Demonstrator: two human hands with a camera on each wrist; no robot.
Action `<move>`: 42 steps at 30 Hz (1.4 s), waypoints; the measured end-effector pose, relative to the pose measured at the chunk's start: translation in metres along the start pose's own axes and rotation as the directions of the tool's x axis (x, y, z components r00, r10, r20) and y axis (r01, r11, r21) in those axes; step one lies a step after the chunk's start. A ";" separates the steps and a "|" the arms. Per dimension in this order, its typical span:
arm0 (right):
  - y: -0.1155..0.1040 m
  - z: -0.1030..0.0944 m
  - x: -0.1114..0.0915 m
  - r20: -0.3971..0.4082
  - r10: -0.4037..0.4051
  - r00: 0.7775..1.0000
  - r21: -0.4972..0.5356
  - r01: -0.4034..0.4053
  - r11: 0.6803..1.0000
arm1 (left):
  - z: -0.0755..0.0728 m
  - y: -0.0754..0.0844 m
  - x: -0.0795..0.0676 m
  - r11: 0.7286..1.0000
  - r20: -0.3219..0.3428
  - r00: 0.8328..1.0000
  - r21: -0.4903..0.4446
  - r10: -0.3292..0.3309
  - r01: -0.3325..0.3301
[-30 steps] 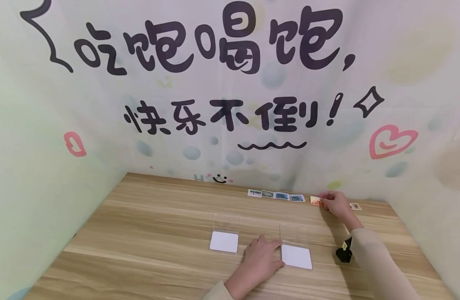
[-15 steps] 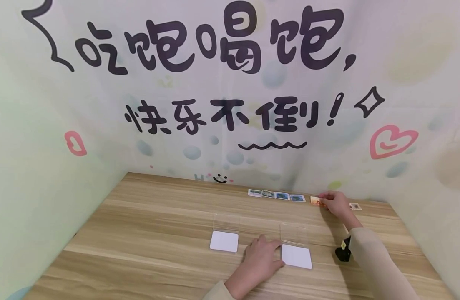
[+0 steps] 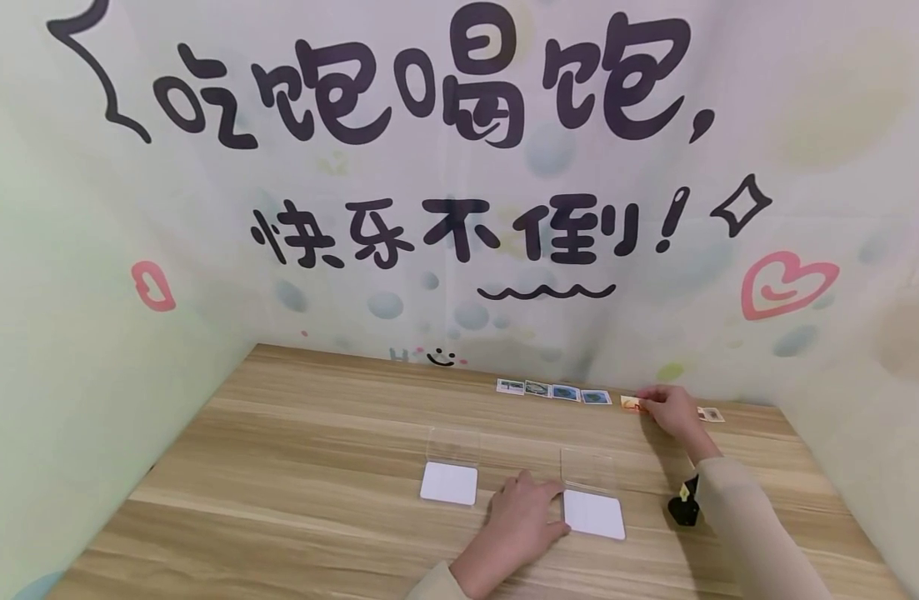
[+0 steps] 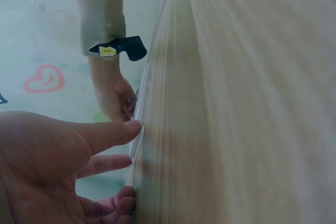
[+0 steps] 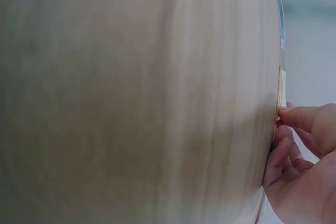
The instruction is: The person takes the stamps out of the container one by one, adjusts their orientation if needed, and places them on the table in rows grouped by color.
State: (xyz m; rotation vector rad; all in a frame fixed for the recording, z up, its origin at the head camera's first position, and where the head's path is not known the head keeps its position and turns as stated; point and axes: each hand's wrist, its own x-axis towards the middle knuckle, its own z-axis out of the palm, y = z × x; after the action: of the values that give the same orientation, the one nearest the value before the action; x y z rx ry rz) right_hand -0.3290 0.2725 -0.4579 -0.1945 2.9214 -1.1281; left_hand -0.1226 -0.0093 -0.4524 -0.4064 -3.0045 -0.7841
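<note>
At the back right of the table, my right hand (image 3: pixel 671 410) pinches the right edge of an orange stamp (image 3: pixel 630 403) between thumb and fingers. In the right wrist view the stamp (image 5: pixel 282 90) lies at the table's surface, its far part covered by the fingertips. My left hand (image 3: pixel 521 515) rests on the table, thumb and index finger touching the left edge of an opened clear case with a white base (image 3: pixel 593 514). Those two fingers look straight in the left wrist view, where the hand (image 4: pixel 58 156) has its other fingers bent against the table.
A second opened case with a white base (image 3: pixel 448 483) lies to the left. Several blue and green stamps (image 3: pixel 566 392) line the back edge. Another small stamp (image 3: pixel 711 414) shows right of my right hand. A black wrist device (image 3: pixel 684 508) hangs below the right sleeve.
</note>
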 end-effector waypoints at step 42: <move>-0.018 -0.018 -0.023 0.080 0.046 0.996 0.155 -0.058 0.986 | -0.001 0.003 -0.001 1.000 0.008 1.000 0.002 -0.004 0.004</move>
State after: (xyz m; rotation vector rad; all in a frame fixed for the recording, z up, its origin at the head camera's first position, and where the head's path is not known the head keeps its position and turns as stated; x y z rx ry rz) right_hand -0.3054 0.2742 -0.4337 -0.1554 2.7396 -1.3050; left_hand -0.1213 -0.0079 -0.4501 -0.4048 -3.0142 -0.7823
